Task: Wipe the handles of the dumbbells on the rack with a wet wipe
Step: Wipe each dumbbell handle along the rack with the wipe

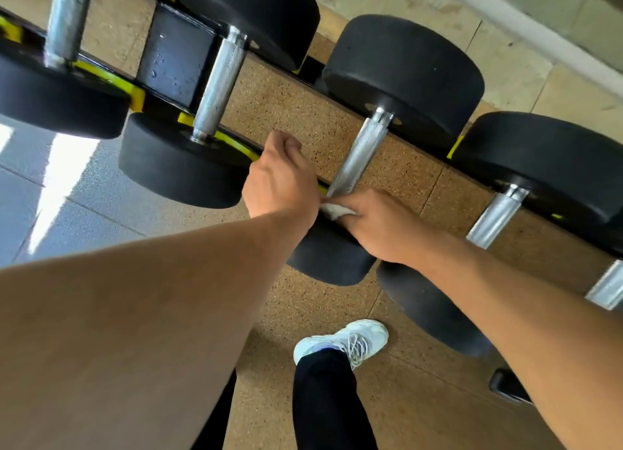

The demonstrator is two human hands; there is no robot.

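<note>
Item: my right hand (381, 225) holds the wet wipe (333, 211), fingers curled at the near end of the knurled dumbbell handle (362, 153), whose long axis runs up-right away from it; left hand (281, 176), loosely fisted, empty, sits just beside.

We are looking through one wide-angle camera worn on the head, facing forward and steeply down, tilted so the rack (232, 142) is running diagonally from upper left to lower right. We are standing close: both forearms are filling the lower frame, reaching away from us to the left hand (281, 180) and right hand (377, 222). The cork-coloured floor (414, 412) and a white shoe (344, 343) are lying directly beneath us.
</note>
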